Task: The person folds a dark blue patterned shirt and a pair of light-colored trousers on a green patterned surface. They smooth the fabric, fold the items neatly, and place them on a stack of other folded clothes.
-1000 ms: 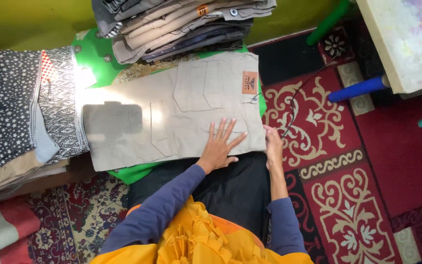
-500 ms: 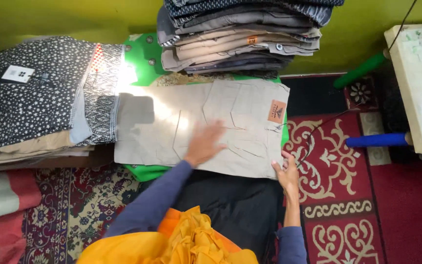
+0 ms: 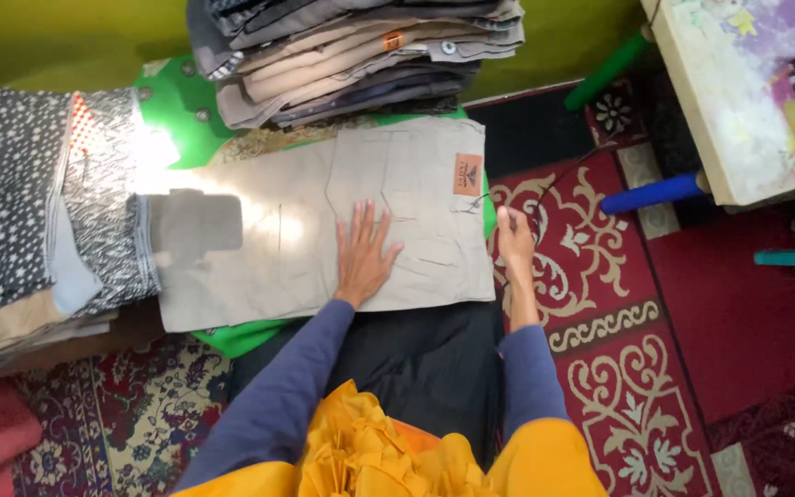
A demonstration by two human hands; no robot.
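Beige trousers point(image 3: 305, 230) lie flat and folded on a green board point(image 3: 172, 101), waistband end to the right, where a brown patch point(image 3: 467, 174) is sewn on. The left hand point(image 3: 363, 250) rests on the cloth, palm down and fingers spread, gripping nothing. The right hand point(image 3: 512, 241) sits just off the right edge of the trousers, over the red carpet point(image 3: 692, 304), fingers pinched around a small dark tool near the patch; what the tool is cannot be told.

Step in hand, as judged: the garment is pinned flat while fine work is done at the waistband corner. Any further move there calls for the left palm to keep the cloth from sliding.

Edges and room:
- A stack of folded clothes point(image 3: 361, 55) crowds the far edge.
- Patterned fabric piles point(image 3: 39, 202) abut the left end.
- The near edge meets dark cloth on the lap.
- Open carpet lies to the right, bounded by a low table point(image 3: 720, 120).
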